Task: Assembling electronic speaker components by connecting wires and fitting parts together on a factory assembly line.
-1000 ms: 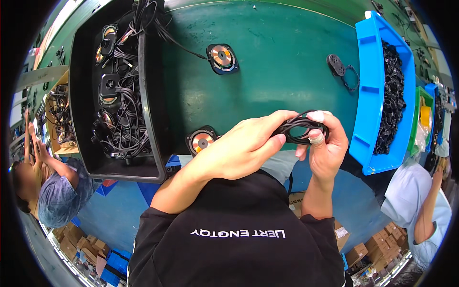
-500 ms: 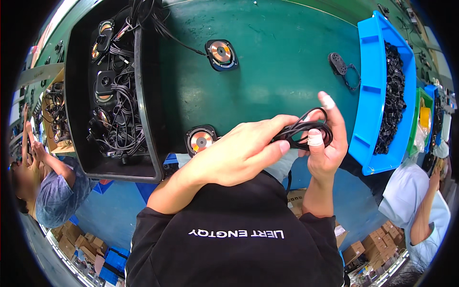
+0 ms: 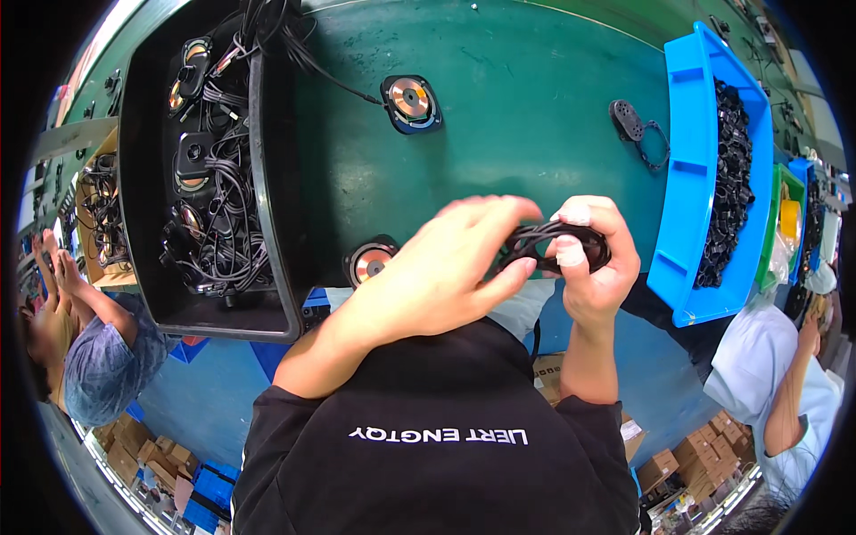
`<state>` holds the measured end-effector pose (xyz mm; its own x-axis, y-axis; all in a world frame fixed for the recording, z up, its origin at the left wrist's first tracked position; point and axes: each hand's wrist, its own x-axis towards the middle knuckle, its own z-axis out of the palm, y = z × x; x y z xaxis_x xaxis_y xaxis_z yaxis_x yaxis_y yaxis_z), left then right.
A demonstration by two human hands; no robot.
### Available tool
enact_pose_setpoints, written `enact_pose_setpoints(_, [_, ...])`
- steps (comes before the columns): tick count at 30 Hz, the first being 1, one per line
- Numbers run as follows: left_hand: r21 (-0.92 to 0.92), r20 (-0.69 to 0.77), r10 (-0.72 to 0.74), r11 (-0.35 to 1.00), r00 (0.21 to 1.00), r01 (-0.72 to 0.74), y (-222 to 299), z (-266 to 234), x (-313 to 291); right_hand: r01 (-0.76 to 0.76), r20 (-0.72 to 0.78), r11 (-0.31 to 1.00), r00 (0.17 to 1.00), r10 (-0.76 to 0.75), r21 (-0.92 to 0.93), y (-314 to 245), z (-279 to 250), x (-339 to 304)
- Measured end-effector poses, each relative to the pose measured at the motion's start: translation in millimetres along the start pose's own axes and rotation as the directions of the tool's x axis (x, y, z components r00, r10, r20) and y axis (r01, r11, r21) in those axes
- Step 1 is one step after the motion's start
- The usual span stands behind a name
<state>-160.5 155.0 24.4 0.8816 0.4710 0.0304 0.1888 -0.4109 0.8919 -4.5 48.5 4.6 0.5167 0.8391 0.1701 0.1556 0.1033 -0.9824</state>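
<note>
A black cable [image 3: 560, 239], wound in a small oval coil of several loops, is held between my two hands above the near edge of the green table. My right hand [image 3: 599, 267], with white wraps on its thumb and a finger, is closed round the coil's right end. At the left end, the thumb and slightly blurred fingers of my left hand [image 3: 437, 267] grip the loops from below and above. Beside my left wrist lies a round speaker [image 3: 370, 260] with a copper-coloured centre, partly hidden. Another speaker [image 3: 411, 102] with a cable rests farther off.
At the left stands a black bin [image 3: 278, 196] holding speakers and tangled cables. A blue tray [image 3: 685, 192] of small black parts is at the right. Near it lies a black oval part [image 3: 626, 119] with a thin loop. Other people sit at both sides.
My right hand's raised fingers have curled in over the coil, and the loops look more tightly gathered. My left hand has shifted slightly left, its fingers lifted a little.
</note>
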Motion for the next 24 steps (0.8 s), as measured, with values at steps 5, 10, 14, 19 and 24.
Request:
enact_pose_setpoints(5, [0.529,-0.294,0.024,0.837,0.956,0.142,-8.4,-16.3,-36.4,-0.066,-0.070,0.964,0.996,0.049,-0.257,23.0,-33.3,22.1])
enact_pose_setpoints(10, [0.527,-0.329,-0.224,0.763,0.917,0.375,-21.7,3.9,-79.1,0.177,0.012,0.693,0.972,-0.236,-0.699,43.3,-55.5,42.9])
enact_pose_setpoints(14, [0.297,-0.351,-0.303,0.861,0.886,0.413,-21.5,7.8,-75.0,0.211,-0.087,0.641,0.912,-0.401,-0.738,45.2,-52.3,32.4])
enact_pose_setpoints(19, [0.106,-0.228,-0.346,0.920,0.910,0.377,-17.4,16.7,-50.0,0.429,0.260,0.713,0.903,-0.342,-0.555,16.5,-0.8,-18.0])
enact_pose_setpoints(24, [-0.379,-0.102,-0.515,0.811,0.851,0.445,-14.5,21.8,-43.1,-0.081,0.150,0.960,0.981,0.125,-0.267,12.3,33.9,-45.1])
